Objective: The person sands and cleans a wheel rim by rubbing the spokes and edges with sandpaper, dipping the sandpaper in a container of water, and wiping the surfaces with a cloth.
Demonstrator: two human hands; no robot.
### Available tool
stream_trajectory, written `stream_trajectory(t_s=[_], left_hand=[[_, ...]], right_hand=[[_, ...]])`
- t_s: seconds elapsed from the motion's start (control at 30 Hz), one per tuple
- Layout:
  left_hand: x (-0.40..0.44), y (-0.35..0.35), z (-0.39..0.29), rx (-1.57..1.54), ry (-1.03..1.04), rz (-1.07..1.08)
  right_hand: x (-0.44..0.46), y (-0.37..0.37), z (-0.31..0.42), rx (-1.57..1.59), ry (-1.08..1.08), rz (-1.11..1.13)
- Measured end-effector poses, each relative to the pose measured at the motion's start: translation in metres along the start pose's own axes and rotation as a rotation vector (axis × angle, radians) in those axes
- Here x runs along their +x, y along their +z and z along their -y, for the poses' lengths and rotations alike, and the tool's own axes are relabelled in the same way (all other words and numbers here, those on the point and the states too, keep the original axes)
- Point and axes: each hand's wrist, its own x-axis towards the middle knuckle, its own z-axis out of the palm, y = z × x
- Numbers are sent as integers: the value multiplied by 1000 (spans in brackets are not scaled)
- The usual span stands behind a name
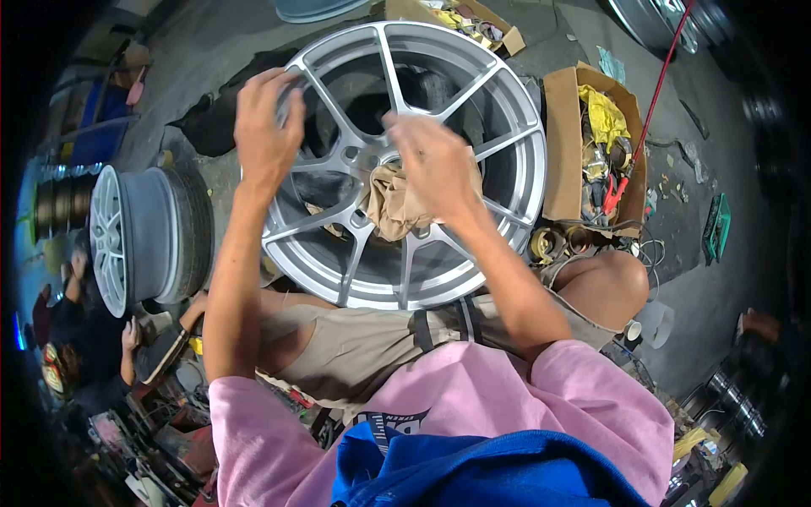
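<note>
A large silver multi-spoke wheel rim [530,160] lies face up in front of my crossed legs. My left hand [269,127] is at the rim's upper left edge, its fingers apart and curved, with nothing seen in it. Over the hub is my right hand [431,160], slightly blurred, its fingers bent. A crumpled beige cloth [394,207] lies on the hub under and beside that hand. Whether the right fingers grip the cloth is hidden by the hand and the blur.
A cardboard box [562,144] with a yellow bag and red-handled tool stands right of the rim. Another box [512,40] is behind it. An upright wheel [144,232] stands at left, near another person's hand [130,335]. Tape rolls [547,244] lie by my knee.
</note>
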Motion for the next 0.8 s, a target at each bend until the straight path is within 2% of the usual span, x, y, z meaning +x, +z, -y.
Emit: stream_trajectory(t_s=[0.07, 0.1, 0.13, 0.17, 0.2, 0.27, 0.33, 0.4, 0.43, 0.47, 0.5, 0.53, 0.6, 0.67, 0.7, 0.8], left_hand=[[2, 8, -13, -73, 94, 91], [-3, 18, -11, -78, 116, 175], [-9, 24, -14, -81, 111, 162], [-15, 29, -18, -7, 159, 271], [-21, 33, -22, 68, 208, 382], [-29, 35, -28, 126, 243, 448], [-34, 32, -36, 195, 256, 519], [-33, 29, -35, 196, 238, 528], [-33, 29, -31, 194, 245, 503], [-32, 29, -28, 192, 252, 481], [-31, 28, -26, 208, 228, 482], [-28, 29, -23, 208, 223, 474], [-28, 30, -15, 226, 239, 375], [-26, 27, -11, 232, 212, 380], [-24, 27, -9, 222, 203, 363], [-19, 19, -7, 210, 186, 296]], right_hand=[[26, -28, -18, -214, -154, -98], [36, -41, -23, -370, -214, -58], [44, -52, -28, -529, -274, -23], [46, -57, -40, -576, -376, 125], [44, -61, -51, -584, -381, 126], [44, -69, -69, -646, -557, 445], [70, -93, -79, -818, -621, 459], [90, -99, -83, -801, -491, 378], [87, -92, -80, -844, -520, 398], [76, -81, -75, -886, -547, 418], [64, -70, -68, -732, -463, 478], [52, -61, -46, -793, -425, 579], [55, -72, -50, -743, -492, 590], [77, -92, -69, -799, -449, 626], [89, -99, -70, -900, -457, 555], [83, -84, -62, -966, -475, 631]])
